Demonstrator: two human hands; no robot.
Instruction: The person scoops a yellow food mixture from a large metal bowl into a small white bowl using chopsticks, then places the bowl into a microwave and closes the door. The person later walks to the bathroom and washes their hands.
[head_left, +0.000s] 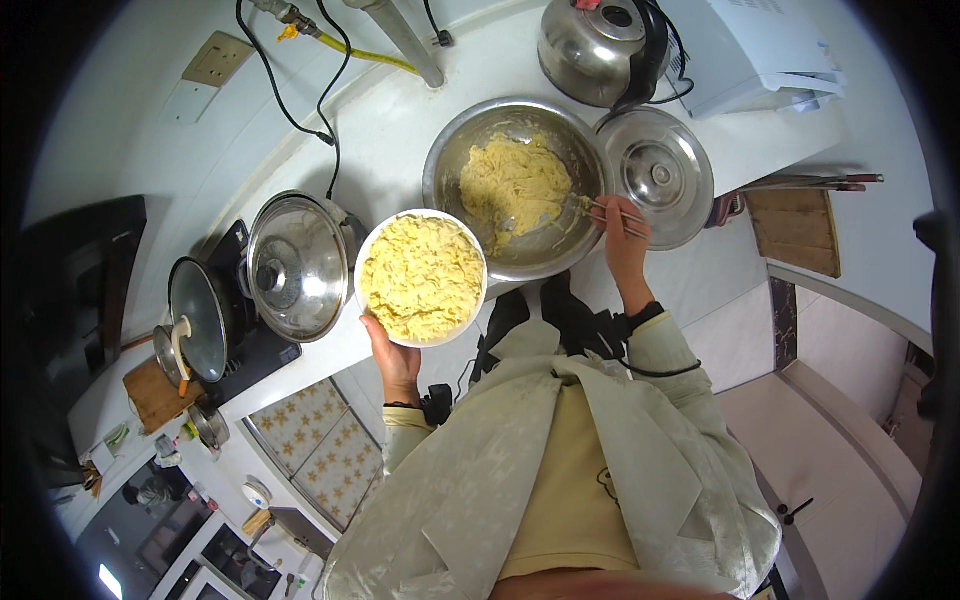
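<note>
My left hand (394, 360) grips the lower rim of a white bowl (362, 304), raised over the counter's front edge. Yellow, crumbly food like scrambled egg (421, 277) fills it almost to the brim. In my right hand (624, 238) is a slim metal utensil (596, 206) with thin rods, likely chopsticks. Its far end reaches into a large stainless steel basin (450, 135), where a sticky yellow mixture (514, 184) lies. The utensil's tip is partly hidden by the mixture. Some residue clings to the basin's wall. The bowl overlaps the basin's lower left rim in view.
Right of the basin lies a steel lid (694, 169), below an electric kettle (581, 56). At left stand a glass-lidded pot (300, 262) and a lidded pan (199, 319) beside a black cooktop (262, 352). A black cable (335, 157) trails onto the counter (375, 135).
</note>
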